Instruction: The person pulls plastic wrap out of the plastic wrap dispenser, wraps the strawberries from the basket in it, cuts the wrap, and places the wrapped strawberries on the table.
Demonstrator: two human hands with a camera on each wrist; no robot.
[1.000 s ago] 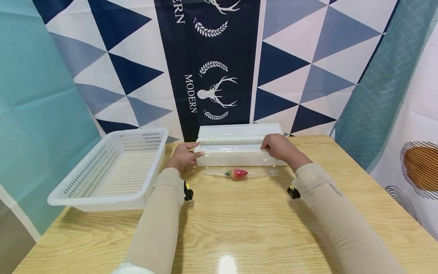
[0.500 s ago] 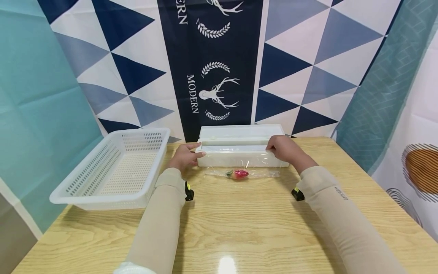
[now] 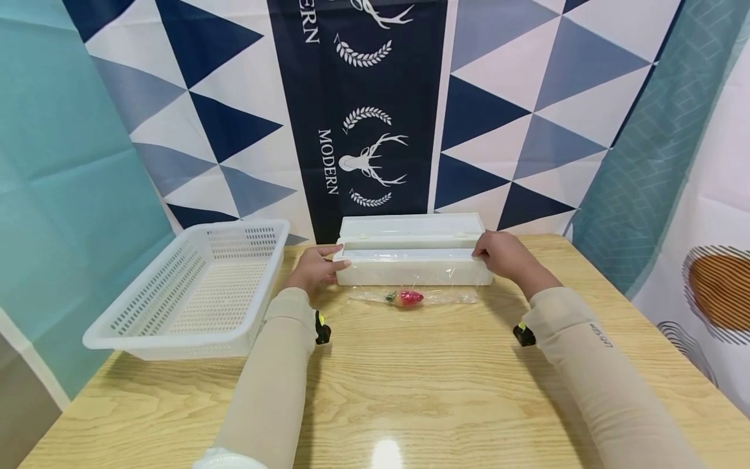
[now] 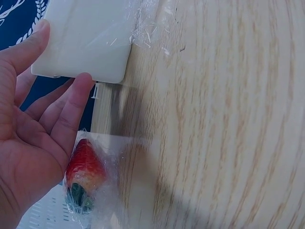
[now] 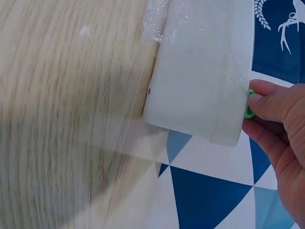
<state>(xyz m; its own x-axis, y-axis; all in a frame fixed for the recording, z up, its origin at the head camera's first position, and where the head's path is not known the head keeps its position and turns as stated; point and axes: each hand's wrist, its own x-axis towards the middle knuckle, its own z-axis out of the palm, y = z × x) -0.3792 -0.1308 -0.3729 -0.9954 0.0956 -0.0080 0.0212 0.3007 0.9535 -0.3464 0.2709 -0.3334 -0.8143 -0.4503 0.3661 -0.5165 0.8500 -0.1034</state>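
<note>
A white cling film dispenser [image 3: 413, 273] lies across the far part of the table with its lid raised. My left hand [image 3: 313, 268] holds its left end, thumb and fingers spread over the corner. At the right end, my right hand [image 3: 505, 255] pinches a small green slide cutter [image 5: 249, 105] on the top edge. Clear cling film [image 3: 451, 296] comes down over the dispenser's front and lies around a strawberry [image 3: 405, 298]. A second wrapped strawberry [image 4: 85, 174] shows below my left fingers in the left wrist view; the head view hides it.
A white slotted plastic basket [image 3: 243, 332] stands to the left, its right rim beside my left sleeve. Patterned cloth [image 3: 228, 130] hangs right behind the dispenser. The wooden table [image 3: 404, 384] extends towards me.
My right hand has slid to the right along the dispenser's top edge, reaching its right end. My left hand stays on the left end; the strawberry in front stays put.
</note>
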